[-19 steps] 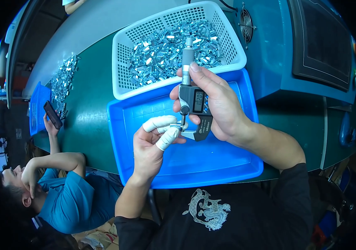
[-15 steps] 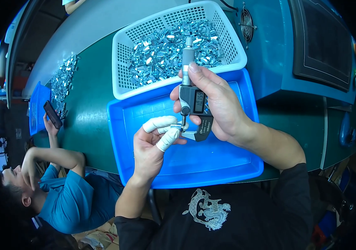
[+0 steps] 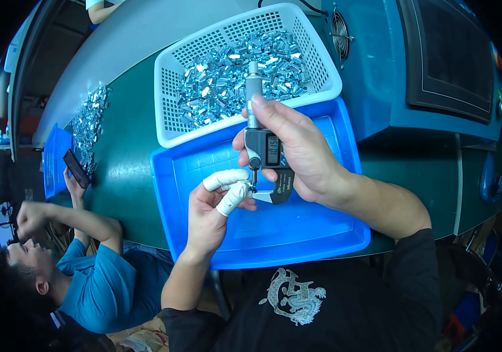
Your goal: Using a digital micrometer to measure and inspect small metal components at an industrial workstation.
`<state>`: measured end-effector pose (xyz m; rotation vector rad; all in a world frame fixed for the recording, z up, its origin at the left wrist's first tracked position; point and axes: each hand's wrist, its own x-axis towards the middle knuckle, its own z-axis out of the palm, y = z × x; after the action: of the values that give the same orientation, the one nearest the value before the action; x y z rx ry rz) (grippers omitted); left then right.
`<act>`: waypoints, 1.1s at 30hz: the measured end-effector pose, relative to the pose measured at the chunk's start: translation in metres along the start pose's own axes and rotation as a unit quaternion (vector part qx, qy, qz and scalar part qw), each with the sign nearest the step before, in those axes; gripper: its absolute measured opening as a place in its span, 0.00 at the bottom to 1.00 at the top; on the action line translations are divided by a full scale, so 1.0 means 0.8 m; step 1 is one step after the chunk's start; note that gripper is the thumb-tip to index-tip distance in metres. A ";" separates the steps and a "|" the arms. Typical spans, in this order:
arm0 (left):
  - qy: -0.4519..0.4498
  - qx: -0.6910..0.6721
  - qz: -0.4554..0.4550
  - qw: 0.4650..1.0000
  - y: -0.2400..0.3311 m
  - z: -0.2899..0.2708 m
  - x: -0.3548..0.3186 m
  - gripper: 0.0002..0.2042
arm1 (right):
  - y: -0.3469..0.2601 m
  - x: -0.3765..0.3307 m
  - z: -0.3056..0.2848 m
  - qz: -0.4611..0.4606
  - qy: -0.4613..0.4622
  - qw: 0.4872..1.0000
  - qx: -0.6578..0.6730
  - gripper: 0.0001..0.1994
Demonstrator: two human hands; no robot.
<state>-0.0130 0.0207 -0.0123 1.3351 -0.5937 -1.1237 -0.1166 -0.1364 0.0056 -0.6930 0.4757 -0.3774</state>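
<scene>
My right hand (image 3: 315, 155) is wrapped around a digital micrometer (image 3: 284, 186), its thumb lying along the grey thimble that points away from me. White finger cots cover the thumb and some fingers of my left hand (image 3: 207, 220). Those fingertips pinch a small shiny metal part (image 3: 250, 187) at the micrometer's jaws; most of the part is hidden by the fingers. Both hands are above a blue plastic tray (image 3: 298, 243). Just beyond it, a white perforated basket (image 3: 166, 126) holds a heap of small metal parts (image 3: 227, 76).
A teal machine (image 3: 371, 88) with a dark screen (image 3: 450, 58) stands at the right. At left sits another person in a teal shirt (image 3: 101, 287), holding a phone (image 3: 76, 169). Beside them are loose metal parts (image 3: 89, 120) on the green table (image 3: 124, 158) and a smaller blue bin (image 3: 57, 158).
The micrometer and my right hand have shifted slightly left and toward me, the left fingers closing more over the part. The other person's raised hand has moved away from their head.
</scene>
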 end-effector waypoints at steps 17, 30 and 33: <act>0.079 0.180 0.129 0.972 0.051 -0.028 0.039 0.16 | 0.002 0.003 -0.001 -0.047 0.016 0.999 -0.008 0.21; 0.038 0.668 0.024 0.743 0.005 -0.084 -0.030 0.09 | 0.001 0.004 0.001 -0.033 0.012 0.999 -0.037 0.21; 0.029 0.687 0.038 0.725 0.003 -0.080 -0.027 0.08 | 0.003 0.003 0.002 -0.031 0.014 0.999 -0.040 0.21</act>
<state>0.0351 0.0683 -0.0178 2.5255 -1.5785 -0.4094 -0.1137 -0.1351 0.0046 -0.7812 0.4989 -0.4280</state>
